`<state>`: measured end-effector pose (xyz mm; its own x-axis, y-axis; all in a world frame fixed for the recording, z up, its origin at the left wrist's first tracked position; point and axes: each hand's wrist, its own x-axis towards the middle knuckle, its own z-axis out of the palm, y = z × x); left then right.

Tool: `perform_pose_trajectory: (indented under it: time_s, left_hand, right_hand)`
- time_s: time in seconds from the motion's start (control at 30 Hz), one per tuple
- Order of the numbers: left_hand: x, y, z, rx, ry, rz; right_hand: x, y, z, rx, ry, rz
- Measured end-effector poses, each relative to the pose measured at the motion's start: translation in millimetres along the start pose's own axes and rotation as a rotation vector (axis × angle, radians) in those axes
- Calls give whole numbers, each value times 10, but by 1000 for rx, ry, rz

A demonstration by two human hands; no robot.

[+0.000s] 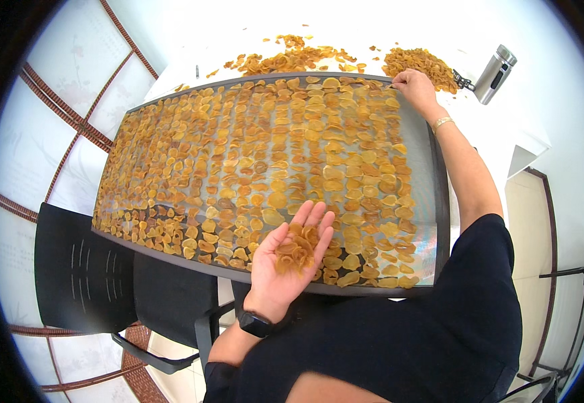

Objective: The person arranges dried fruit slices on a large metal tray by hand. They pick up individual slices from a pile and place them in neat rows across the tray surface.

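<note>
My left hand point(279, 269), palm up with a dark smartwatch on the wrist, cups a small heap of amber dried slices point(296, 252). It is above the near edge of a large mesh screen point(418, 156) in a dark frame. Rows of similar thin, curled slices point(276, 151) cover most of the mesh. My right hand point(417, 91), with a bracelet at its wrist, reaches to the screen's far right corner. Its thumb and fingertips come together at the end of the last row; whether a slice is between them is too small to tell.
Loose slices lie in a scattered pile point(292, 59) and a denser pile point(418, 65) on the white table point(488, 128) beyond the screen. A steel flask point(495, 75) with a strap stands at right. A black office chair point(88, 267) is at left, beside panelled screens point(52, 111).
</note>
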<state>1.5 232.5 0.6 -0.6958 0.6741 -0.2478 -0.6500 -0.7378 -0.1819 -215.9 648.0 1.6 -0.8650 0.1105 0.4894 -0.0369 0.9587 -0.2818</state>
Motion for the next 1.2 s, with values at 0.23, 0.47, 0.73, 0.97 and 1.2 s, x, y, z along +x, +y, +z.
perform_pose_trajectory:
  time_s: [0.23, 0.47, 0.73, 0.97, 1.2]
  left_hand:
    - [-4, 15, -45, 18, -36, -2]
    - [-31, 44, -59, -35, -26, -24]
    - [-125, 90, -71, -45, -81, -7]
    - [-226, 166, -90, -79, -101, -29]
    - [-538, 554, -150, -17, 27, -128]
  right_hand:
    - [0, -27, 32, 15, -15, 11]
    - [27, -10, 66, 55, 15, 19]
    - [25, -103, 51, -87, -73, 13]
    - [-196, -168, -78, 46, 117, -26]
    - [-1553, 102, -824, 95, 218, 185]
